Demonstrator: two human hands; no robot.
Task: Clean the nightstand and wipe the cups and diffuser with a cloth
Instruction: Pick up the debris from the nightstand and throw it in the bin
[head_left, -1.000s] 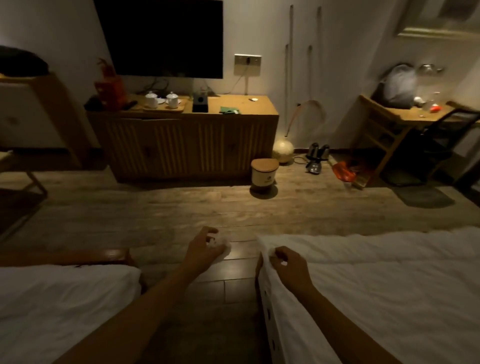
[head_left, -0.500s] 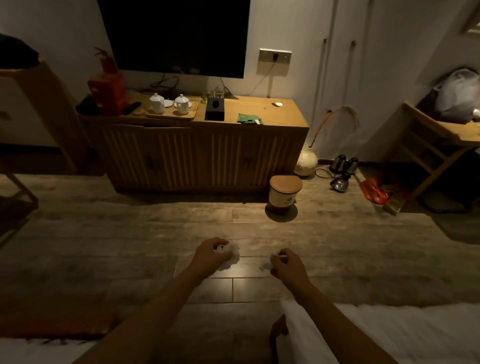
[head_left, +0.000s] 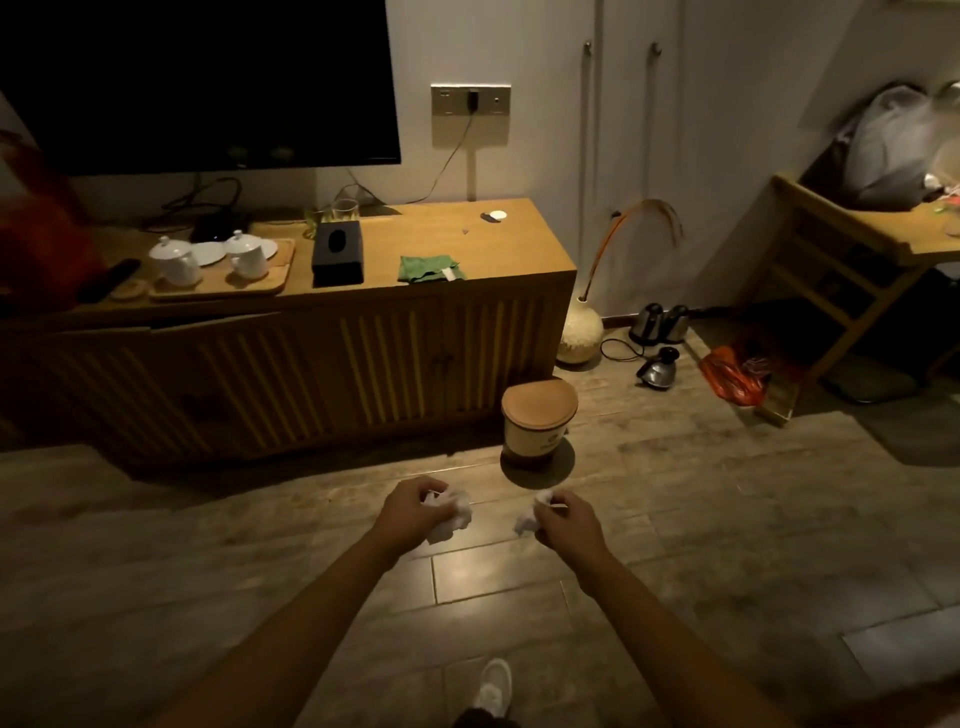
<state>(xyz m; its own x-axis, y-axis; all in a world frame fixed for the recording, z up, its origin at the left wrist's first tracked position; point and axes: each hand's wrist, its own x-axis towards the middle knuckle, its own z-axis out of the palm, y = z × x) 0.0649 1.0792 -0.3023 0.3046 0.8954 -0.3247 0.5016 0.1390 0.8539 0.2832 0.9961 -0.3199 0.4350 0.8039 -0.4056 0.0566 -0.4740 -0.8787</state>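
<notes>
- Clutching crumpled white wads, left hand (head_left: 413, 512) and right hand (head_left: 563, 522), fingers closed round them.
- Lidded bin (head_left: 538, 423) sits straight ahead on the floor, right hand slightly nearer.
- Cups (head_left: 176, 262) up-left on the worktop (head_left: 498, 249).

Dim, warm light falls on a wood-plank floor (head_left: 675, 519). A long slatted wooden cabinet (head_left: 311, 364) stands against the pale wall (head_left: 545, 47) at centre left, a dark television (head_left: 197, 83) mounted above. A wooden desk (head_left: 852, 234) occupies the right edge.

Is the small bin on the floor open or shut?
Shut: the bin stands upright with its tan lid seated flat on top.
</notes>
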